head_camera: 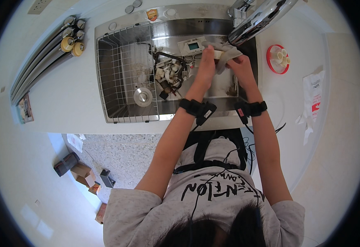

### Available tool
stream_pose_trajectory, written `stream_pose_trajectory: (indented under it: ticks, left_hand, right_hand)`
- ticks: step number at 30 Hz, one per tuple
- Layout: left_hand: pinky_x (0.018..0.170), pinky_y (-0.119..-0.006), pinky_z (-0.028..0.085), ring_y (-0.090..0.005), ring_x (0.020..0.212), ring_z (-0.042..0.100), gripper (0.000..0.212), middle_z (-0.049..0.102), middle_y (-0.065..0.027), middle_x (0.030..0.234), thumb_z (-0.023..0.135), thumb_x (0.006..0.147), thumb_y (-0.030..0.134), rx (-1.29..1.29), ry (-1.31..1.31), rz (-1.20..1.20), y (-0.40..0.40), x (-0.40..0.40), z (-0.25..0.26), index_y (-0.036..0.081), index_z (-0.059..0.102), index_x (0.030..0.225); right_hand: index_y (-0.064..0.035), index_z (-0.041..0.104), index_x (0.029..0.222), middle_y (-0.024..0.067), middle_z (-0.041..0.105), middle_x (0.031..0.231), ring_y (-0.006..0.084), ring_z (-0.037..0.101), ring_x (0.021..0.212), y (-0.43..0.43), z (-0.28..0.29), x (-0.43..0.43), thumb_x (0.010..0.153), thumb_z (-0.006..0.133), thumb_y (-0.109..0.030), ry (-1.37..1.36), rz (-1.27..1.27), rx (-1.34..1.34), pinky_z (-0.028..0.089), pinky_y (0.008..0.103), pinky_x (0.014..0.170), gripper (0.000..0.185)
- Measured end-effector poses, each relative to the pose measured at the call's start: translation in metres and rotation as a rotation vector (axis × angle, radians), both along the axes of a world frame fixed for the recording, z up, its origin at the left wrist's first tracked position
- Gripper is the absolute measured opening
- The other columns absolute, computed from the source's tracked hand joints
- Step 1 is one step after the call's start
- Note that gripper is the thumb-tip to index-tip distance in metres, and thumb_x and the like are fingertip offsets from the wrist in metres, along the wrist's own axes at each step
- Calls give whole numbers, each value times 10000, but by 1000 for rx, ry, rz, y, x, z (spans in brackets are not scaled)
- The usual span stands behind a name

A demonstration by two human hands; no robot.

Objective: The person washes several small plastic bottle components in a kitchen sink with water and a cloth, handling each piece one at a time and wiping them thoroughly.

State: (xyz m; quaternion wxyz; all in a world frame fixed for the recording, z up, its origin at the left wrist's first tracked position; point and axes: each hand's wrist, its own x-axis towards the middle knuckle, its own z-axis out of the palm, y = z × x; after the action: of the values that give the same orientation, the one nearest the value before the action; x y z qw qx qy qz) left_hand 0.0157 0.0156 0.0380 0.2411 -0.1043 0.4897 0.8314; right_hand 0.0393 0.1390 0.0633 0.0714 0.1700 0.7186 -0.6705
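Observation:
Over the right part of a stainless steel sink, my left hand and my right hand hold a grey cloth between them. A small cream-white part shows in the cloth's folds; its kind cannot be told. Just left of my left hand lies a white plastic panel with a small display. A pile of dirty white plastic fittings and a dark bent hose lie in the sink beside the wire rack. My fingertips are partly hidden by the cloth.
A wire rack covers the sink's left part, above a drain strainer. The chrome faucet reaches over the back right. On the counter are a red-rimmed dish with cream caps, a plastic bag and several long tubes.

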Motion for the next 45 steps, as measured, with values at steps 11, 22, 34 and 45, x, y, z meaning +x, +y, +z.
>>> stream_pose_trajectory:
  ticks: [11,22,34,45]
  left_hand:
    - [640,-220,349,-87,698,388,371,433,1,790,317,881,427,82,-23,16,-2,-11,-1,79,435,933]
    - [717,-251,391,-125,781,484,443,520,-45,891,293,885,432,198,-118,41,-4,-12,2,46,471,1010]
    - [828,-293,395,-171,875,492,456,498,-86,944,298,890,411,78,-53,91,-11,-10,14,-6,451,991]
    - [832,-252,343,-131,905,445,330,464,-64,987,334,895,316,115,37,108,-4,-6,18,33,424,1040]
  right_hand:
    - [28,585,801,-12,540,655,49,451,556,-8,3,-11,742,557,-93,69,34,23,369,202,492,138]
    - [15,545,980,32,572,881,98,535,771,-9,-5,-5,820,489,-149,-6,-114,-329,430,228,673,236]
    - [-3,508,1058,14,557,933,95,518,814,-2,-9,10,782,525,-79,79,-55,-177,405,221,715,287]
    - [3,515,983,23,557,864,94,516,787,-19,15,-3,731,569,-53,201,-166,-21,418,225,687,264]
